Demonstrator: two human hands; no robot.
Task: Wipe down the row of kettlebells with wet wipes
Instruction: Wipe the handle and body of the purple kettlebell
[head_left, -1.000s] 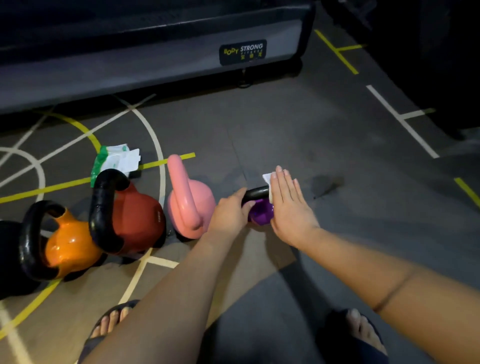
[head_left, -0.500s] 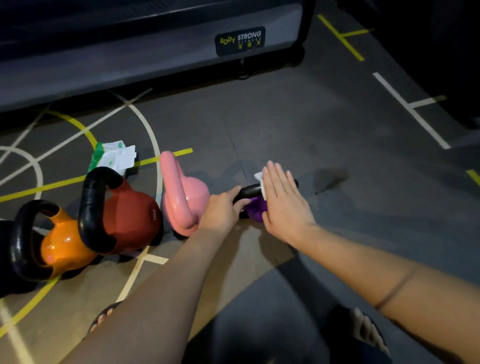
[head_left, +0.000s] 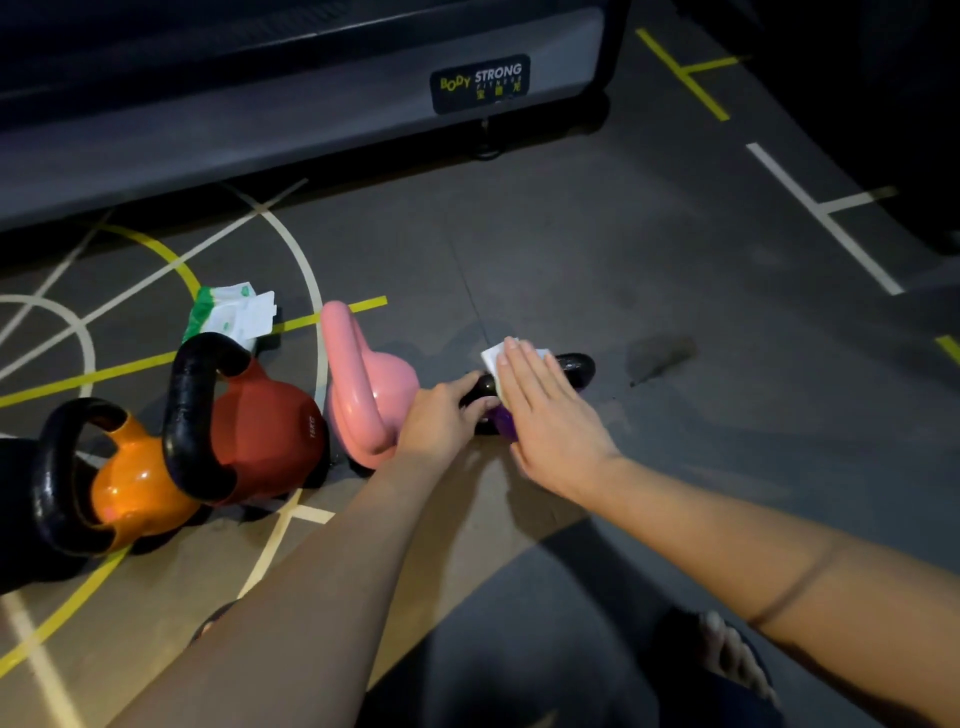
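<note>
Head view: black handle (head_left: 576, 366) of the purple kettlebell (head_left: 504, 423) runs left-right under the flat right hand (head_left: 550, 415) pressing the wipe (head_left: 491, 356), while the left hand (head_left: 441, 421) grips its left end.

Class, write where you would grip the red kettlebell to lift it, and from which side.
The red kettlebell stands upright; its black handle arches clear of the body, leaving a loop for fingers. So grip the handle's top bar, coming from above.
</note>
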